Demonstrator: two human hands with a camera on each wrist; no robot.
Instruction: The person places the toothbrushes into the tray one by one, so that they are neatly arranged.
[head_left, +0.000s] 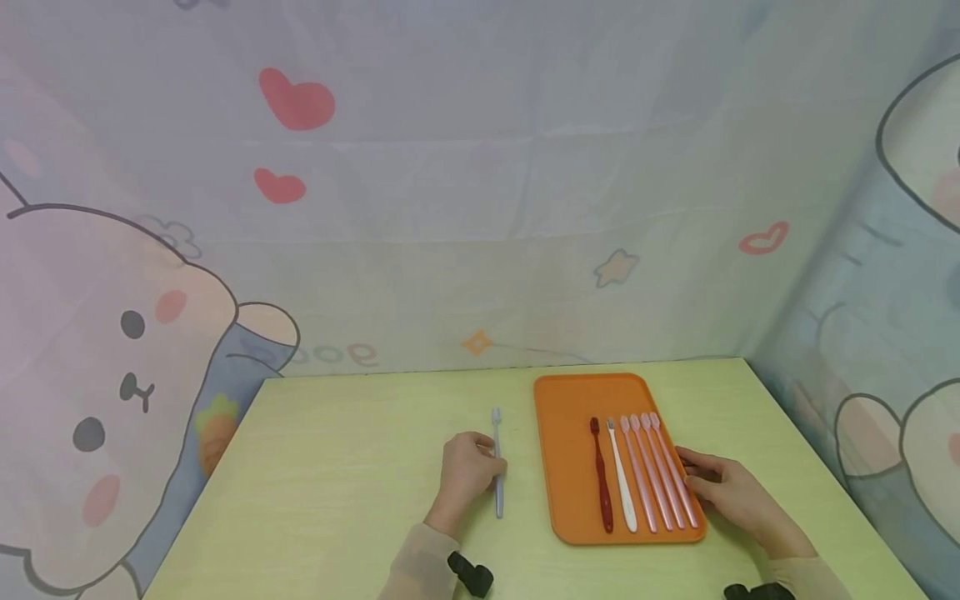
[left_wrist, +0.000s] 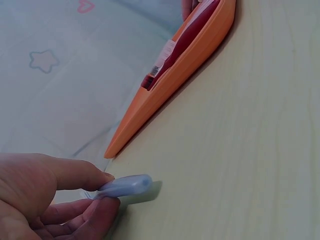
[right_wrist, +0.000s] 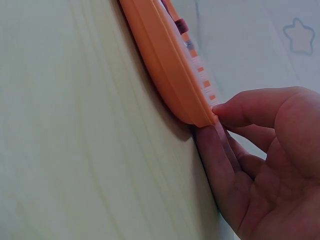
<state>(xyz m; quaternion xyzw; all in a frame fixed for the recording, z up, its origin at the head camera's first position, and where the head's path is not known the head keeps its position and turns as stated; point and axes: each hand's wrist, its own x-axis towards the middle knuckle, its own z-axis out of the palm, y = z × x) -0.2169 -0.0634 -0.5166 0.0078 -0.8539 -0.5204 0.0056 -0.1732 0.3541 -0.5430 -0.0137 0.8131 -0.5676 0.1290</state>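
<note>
A pale blue toothbrush [head_left: 498, 492] stands out left of the orange tray [head_left: 566, 467], its head pointing toward the wall. My left hand [head_left: 467, 471] pinches its handle between thumb and fingers; the handle end [left_wrist: 132, 185] pokes out past the fingertips in the left wrist view. On the tray lie a dark red toothbrush [head_left: 602, 479], a white toothbrush [head_left: 624, 487] and several pink toothbrushes [head_left: 651, 475], side by side. My right hand [head_left: 735, 493] grips the tray's right edge, with the thumb at the rim and fingers below it in the right wrist view.
A light yellow table [head_left: 337, 467] bears the tray and the blue toothbrush. Behind it hangs a printed cloth [head_left: 450, 167] with hearts and stars, and more of the cloth [head_left: 885, 333] runs along the right side.
</note>
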